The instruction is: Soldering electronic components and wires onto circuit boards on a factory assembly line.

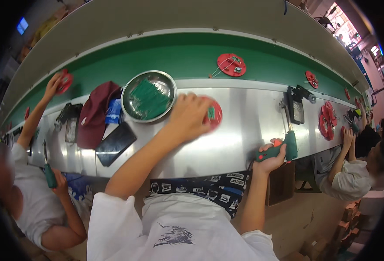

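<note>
My left hand is closed on the left edge of a round red plastic disc with a small green part on it, held over the steel bench just right of a metal bowl. The fingers are slightly blurred and cover part of the disc. Farther right, near the bench's front edge, my right hand is wrapped round the handle of a green pistol-shaped soldering gun. Its thin metal tip points up and away, beside a black tool holder. The steel bowl contains a heap of thin green pieces.
A dark phone and maroon cap lie left of the bowl. On the green belt behind sits another red disc with wires. Stacked red discs stand at right. Co-workers sit on both sides; the left one's hand holds a red disc.
</note>
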{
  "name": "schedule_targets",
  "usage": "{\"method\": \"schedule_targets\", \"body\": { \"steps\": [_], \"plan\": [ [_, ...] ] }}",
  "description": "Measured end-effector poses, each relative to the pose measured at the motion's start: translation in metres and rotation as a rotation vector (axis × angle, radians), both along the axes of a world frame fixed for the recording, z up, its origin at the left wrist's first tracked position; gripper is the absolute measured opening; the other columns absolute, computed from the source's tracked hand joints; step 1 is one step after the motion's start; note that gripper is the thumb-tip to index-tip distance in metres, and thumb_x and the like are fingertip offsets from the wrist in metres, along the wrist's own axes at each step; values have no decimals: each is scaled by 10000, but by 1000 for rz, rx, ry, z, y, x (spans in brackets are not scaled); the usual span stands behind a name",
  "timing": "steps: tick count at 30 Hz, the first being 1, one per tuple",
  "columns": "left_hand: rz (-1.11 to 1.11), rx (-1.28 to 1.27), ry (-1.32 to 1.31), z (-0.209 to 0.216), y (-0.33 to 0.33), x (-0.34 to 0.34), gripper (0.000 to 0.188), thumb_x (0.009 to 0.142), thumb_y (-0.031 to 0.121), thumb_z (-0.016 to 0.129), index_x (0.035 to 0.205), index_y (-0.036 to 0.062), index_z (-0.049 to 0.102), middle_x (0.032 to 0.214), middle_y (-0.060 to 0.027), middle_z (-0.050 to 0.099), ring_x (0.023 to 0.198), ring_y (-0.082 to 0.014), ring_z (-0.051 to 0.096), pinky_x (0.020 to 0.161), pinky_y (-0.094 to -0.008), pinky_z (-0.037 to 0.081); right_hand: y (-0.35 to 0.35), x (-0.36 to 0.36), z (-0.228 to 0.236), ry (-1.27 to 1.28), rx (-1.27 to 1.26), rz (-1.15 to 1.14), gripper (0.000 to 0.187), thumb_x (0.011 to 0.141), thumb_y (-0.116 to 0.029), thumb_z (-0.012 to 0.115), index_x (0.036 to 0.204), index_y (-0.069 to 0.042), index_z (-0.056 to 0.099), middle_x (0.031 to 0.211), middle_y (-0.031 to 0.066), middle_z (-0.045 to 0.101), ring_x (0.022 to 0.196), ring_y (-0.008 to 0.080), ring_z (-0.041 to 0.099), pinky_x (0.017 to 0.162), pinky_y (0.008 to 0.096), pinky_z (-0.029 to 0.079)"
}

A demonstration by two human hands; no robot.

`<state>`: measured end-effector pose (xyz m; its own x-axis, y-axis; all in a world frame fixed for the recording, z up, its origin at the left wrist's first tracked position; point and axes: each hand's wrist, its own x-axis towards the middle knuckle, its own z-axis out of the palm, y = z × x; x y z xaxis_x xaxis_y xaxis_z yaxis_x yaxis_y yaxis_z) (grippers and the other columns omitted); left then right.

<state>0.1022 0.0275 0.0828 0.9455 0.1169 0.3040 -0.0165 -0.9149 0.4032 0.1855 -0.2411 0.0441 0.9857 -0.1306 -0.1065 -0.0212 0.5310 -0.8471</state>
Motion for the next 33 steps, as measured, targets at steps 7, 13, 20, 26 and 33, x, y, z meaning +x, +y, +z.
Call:
{"method": "schedule_targets", "body": {
  "steps": [7, 13, 20, 26, 33],
  "plan": [
    [457, 307, 50, -13, 25, 191, 393, 858, 401, 660, 1022, 46, 686, 1023, -122, 679, 1003, -289, 583, 850, -435, 428, 13, 10, 4, 58, -68, -166, 368, 1004, -371, 428, 936, -33, 556, 631, 41, 487, 510, 139, 452, 467, 281, 379],
    [349, 85, -24, -68, 17, 276, 205, 872, 250, 641, 987, 83, 673, 964, -133, 685, 987, -333, 627, 818, -455, 488, 2, 15, -16, 70, -52, -55, 406, 1001, -431, 430, 973, -42, 543, 611, 42, 509, 492, 148, 452, 467, 265, 389],
    [74, -272, -445, -20, -11, 129, 115, 876, 148, 572, 881, 46, 625, 827, -145, 650, 773, -380, 594, 736, -469, 488, 0, 19, -19, 39, -104, -95, 357, 996, -377, 449, 982, -33, 545, 789, 68, 552, 532, 131, 463, 496, 271, 394],
    [84, 29, -389, -44, -11, -10, 97, 820, 119, 639, 846, 27, 625, 865, -135, 621, 812, -335, 596, 750, -442, 489, 6, 15, -10, 76, -59, -11, 395, 997, -401, 439, 950, -30, 564, 571, 44, 489, 524, 161, 459, 539, 276, 409],
    [452, -6, -276, -9, 40, -40, 137, 838, 145, 644, 876, 13, 650, 917, -163, 642, 877, -347, 610, 774, -459, 508, 7, 11, -5, 78, -96, -9, 399, 1000, -394, 455, 922, -24, 582, 578, 54, 505, 517, 172, 477, 525, 286, 411]
  ]
}}
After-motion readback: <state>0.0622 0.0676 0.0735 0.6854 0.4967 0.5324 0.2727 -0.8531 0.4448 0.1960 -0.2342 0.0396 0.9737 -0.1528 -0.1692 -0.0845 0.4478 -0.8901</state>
